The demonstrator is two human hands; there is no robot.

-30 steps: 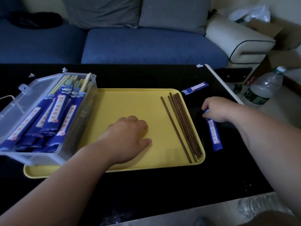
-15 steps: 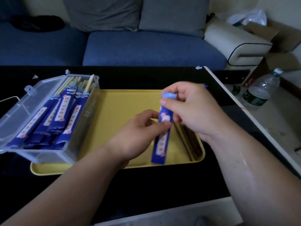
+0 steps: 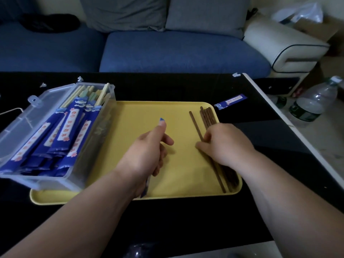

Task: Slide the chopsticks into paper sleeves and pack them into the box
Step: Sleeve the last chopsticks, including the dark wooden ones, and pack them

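Left grip [image 3: 149,155] closed around blue sleeve [image 3: 161,119], tip poking past thumb, tail under wrist. Right grip [image 3: 221,144] fingers down on chopsticks [image 3: 204,118] lying on right of tray [image 3: 139,116]; whether pinch closed, cannot tell. Chopsticks: light, stiff, smooth, likely to roll; take pair near mid-length. Sleeve: thin paper, crumples; hold lightly near mouth. Box [image 3: 37,172] on tray's left holds sleeved sets. Spare sleeve [image 3: 230,100] on desk [image 3: 186,220].

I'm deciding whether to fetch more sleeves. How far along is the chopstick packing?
Done: the clear box already holds many sleeved pairs. In hand: the left hand grips one blue sleeve, and the right hand is on the brown chopsticks on the yellow tray. Left: that small bundle of bare chopsticks; only one spare sleeve shows on the table.
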